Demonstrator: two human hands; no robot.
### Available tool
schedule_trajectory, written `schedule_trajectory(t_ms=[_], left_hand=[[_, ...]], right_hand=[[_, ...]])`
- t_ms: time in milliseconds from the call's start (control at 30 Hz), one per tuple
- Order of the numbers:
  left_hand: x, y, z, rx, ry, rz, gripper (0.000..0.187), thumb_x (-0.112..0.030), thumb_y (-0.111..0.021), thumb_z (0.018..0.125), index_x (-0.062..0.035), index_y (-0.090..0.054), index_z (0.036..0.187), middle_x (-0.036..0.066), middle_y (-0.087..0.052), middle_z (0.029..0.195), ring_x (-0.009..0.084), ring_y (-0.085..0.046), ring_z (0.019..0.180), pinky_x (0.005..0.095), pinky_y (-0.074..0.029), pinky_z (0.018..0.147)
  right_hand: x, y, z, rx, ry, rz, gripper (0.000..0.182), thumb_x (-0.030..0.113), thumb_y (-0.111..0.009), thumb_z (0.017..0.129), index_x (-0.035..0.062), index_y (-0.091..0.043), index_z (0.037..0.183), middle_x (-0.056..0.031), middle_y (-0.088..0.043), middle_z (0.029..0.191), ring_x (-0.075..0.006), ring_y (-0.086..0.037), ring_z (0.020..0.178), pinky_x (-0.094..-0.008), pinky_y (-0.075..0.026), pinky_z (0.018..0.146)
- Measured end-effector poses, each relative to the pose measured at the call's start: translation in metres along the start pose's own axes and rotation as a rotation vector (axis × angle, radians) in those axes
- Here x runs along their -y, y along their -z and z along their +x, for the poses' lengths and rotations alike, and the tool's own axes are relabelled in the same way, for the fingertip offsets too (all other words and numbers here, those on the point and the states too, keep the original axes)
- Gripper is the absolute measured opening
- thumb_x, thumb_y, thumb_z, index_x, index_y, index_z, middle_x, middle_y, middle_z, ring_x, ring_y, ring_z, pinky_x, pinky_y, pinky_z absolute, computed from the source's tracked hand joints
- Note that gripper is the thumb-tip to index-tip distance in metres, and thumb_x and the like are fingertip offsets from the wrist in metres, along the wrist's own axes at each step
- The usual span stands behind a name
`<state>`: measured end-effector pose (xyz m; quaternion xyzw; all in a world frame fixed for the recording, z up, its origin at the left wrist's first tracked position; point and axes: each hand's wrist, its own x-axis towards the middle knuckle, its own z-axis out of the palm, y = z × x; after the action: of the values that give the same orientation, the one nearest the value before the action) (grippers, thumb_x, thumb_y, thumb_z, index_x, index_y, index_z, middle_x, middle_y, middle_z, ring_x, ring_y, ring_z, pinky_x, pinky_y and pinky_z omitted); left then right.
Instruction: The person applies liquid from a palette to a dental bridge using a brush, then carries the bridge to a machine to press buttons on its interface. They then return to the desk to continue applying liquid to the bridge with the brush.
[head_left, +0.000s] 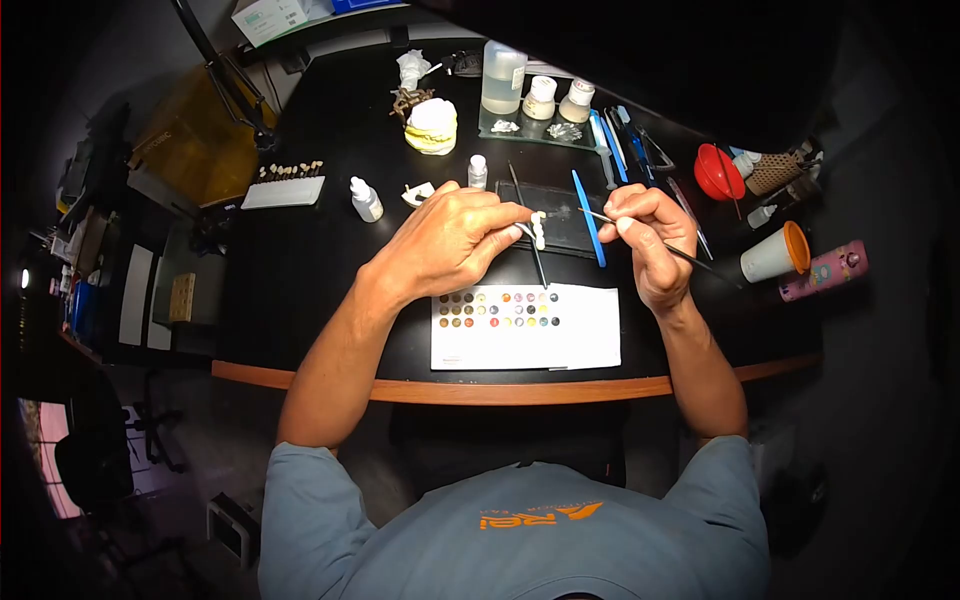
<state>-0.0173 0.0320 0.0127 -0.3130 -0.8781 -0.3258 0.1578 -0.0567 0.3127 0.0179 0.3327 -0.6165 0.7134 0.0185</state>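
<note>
My left hand [450, 240] is closed, its thumb and fingertips pinching a small white dental bridge [540, 232] or the end of a holder on it; which of the two I cannot make out. In my right hand [655, 240] a thin dark brush [690, 258] is gripped like a pen, its tip pointing left toward the bridge, apart from it. Behind the hands lies a dark flat tray [560, 205], with a blue-handled tool [589, 225] across its right side. Below them is a white palette card [590, 345] with rows of coloured spots.
A shade guide [285, 192] and a dropper bottle [366, 200] stand left. At the back are a clear bottle [503, 80], two jars and a yellow-white cloth [431, 127]. Rightward are several tools, a red bowl [716, 172], a white cup [765, 258] and a pink can [825, 272].
</note>
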Motion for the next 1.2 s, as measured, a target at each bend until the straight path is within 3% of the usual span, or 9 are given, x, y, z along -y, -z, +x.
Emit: schedule_trajectory(t_ms=[67, 233, 300, 367, 567, 900, 1000, 1100, 1200], left_hand=[[-0.003, -0.001, 0.0, 0.015, -0.014, -0.01, 0.023, -0.018, -0.067, 0.1, -0.006, -0.08, 0.115, 0.004, -0.064, 0.074, 0.0204, -0.057, 0.075, 0.0372, -0.038, 0.079], [-0.005, -0.003, -0.001, -0.009, -0.127, -0.025, 0.027, -0.018, -0.068, 0.091, -0.0087, -0.081, 0.113, 0.004, -0.061, 0.074, 0.0219, -0.055, 0.073, 0.0384, -0.038, 0.078], [-0.005, -0.006, -0.001, -0.029, -0.188, -0.035, 0.028, -0.018, -0.069, 0.089, -0.0091, -0.081, 0.113, 0.004, -0.06, 0.074, 0.023, -0.055, 0.073, 0.0388, -0.038, 0.078], [-0.006, -0.008, 0.0, -0.042, -0.232, -0.06, 0.033, -0.022, -0.069, 0.084, -0.0092, -0.08, 0.113, 0.004, -0.058, 0.074, 0.0237, -0.054, 0.073, 0.0398, -0.037, 0.076], [-0.009, -0.011, 0.0, -0.048, -0.279, -0.107, 0.041, -0.026, -0.067, 0.076, -0.0079, -0.082, 0.11, 0.005, -0.059, 0.071, 0.0232, -0.054, 0.069, 0.0402, -0.036, 0.072], [-0.002, -0.016, -0.001, 0.035, -0.219, -0.253, 0.033, -0.023, -0.068, 0.079, -0.0077, -0.081, 0.105, 0.007, -0.068, 0.074, 0.0263, -0.063, 0.072, 0.0425, -0.043, 0.075], [-0.003, -0.017, -0.002, 0.025, -0.227, -0.299, 0.034, -0.023, -0.068, 0.079, -0.0075, -0.081, 0.105, 0.006, -0.067, 0.073, 0.0255, -0.063, 0.072, 0.0417, -0.042, 0.075], [-0.005, -0.018, -0.001, -0.007, -0.247, -0.319, 0.039, -0.025, -0.066, 0.076, -0.0071, -0.082, 0.106, 0.005, -0.061, 0.069, 0.0238, -0.058, 0.069, 0.0402, -0.039, 0.074], [-0.003, -0.021, -0.001, -0.058, -0.3, -0.282, 0.048, -0.029, -0.063, 0.071, -0.0062, -0.084, 0.108, 0.003, -0.051, 0.063, 0.0217, -0.05, 0.063, 0.0392, -0.035, 0.07]], right_hand=[[0.006, 0.001, -0.002, 0.038, -0.006, 0.084, 0.009, -0.003, -0.059, 0.09, -0.0041, -0.064, 0.097, -0.0159, -0.065, 0.103, -0.0139, -0.066, 0.08, -0.0268, -0.056, 0.08], [0.007, -0.014, -0.01, 0.155, 0.03, 0.178, 0.012, -0.004, -0.064, 0.083, -0.0005, -0.065, 0.095, -0.0103, -0.068, 0.085, -0.0292, -0.059, 0.124, -0.0469, -0.05, 0.108], [0.005, -0.021, -0.012, 0.188, 0.119, 0.207, 0.015, -0.009, -0.067, 0.083, 0.0005, -0.065, 0.094, -0.0107, -0.068, 0.084, -0.0359, -0.059, 0.129, -0.0603, -0.043, 0.119], [0.007, -0.026, -0.017, 0.178, 0.164, 0.211, 0.016, -0.011, -0.065, 0.081, 0.0016, -0.064, 0.091, -0.0101, -0.067, 0.084, -0.0398, -0.057, 0.133, -0.0643, -0.041, 0.12], [0.007, -0.032, -0.028, 0.227, 0.248, 0.179, 0.015, -0.009, -0.062, 0.076, 0.003, -0.06, 0.085, -0.0093, -0.065, 0.077, -0.0436, -0.06, 0.132, -0.0632, -0.047, 0.116], [0.013, -0.043, -0.034, 0.151, 0.293, 0.024, 0.014, -0.009, -0.064, 0.073, 0.003, -0.06, 0.078, -0.0086, -0.067, 0.074, -0.0389, -0.064, 0.12, -0.0591, -0.053, 0.111], [0.016, -0.037, -0.033, 0.275, 0.33, -0.051, 0.018, -0.013, -0.061, 0.076, 0.0016, -0.058, 0.086, -0.0115, -0.062, 0.078, -0.037, -0.054, 0.127, -0.0782, -0.043, 0.112], [0.016, -0.04, -0.034, 0.212, 0.372, -0.059, 0.016, -0.011, -0.069, 0.072, 0.0012, -0.063, 0.08, -0.0112, -0.069, 0.076, -0.0385, -0.064, 0.117, -0.0604, -0.054, 0.109], [0.018, -0.043, -0.033, 0.212, 0.38, -0.06, 0.017, -0.012, -0.069, 0.071, 0.0007, -0.063, 0.079, -0.0108, -0.068, 0.074, -0.0387, -0.065, 0.113, -0.0605, -0.056, 0.108]])
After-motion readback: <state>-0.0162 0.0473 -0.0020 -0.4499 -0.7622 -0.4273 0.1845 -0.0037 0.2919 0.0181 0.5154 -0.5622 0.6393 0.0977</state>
